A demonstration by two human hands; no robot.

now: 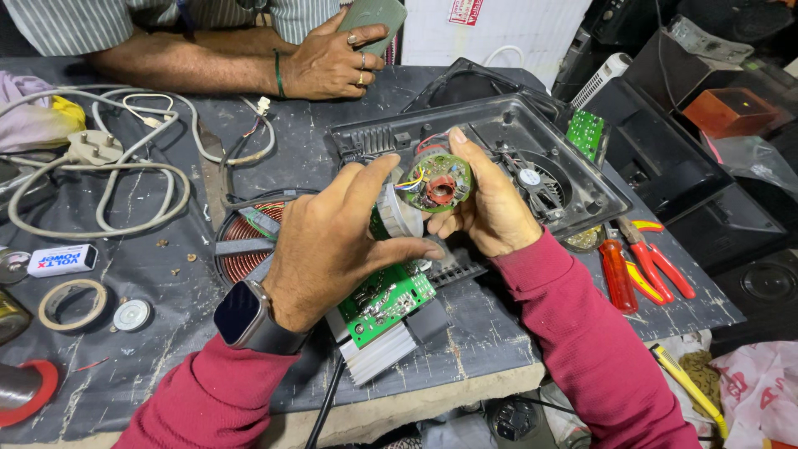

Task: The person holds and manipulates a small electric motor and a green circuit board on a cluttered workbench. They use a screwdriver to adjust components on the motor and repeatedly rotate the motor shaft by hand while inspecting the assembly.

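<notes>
Both hands hold a small round motor (438,181) above the surface (166,283), near the open black casing (582,179). The right hand (490,208) cups it; the left hand (332,241) pinches its white end. It looks light, rigid, with fragile wires; best gripped by the body.

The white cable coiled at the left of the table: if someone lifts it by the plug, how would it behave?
The white cable lies in loose loops, so it would probably hang limp and trail rather than hold its shape. Its plug looks chunky and would likely swing. The loops cross one another, so they may snag and drag.
</notes>
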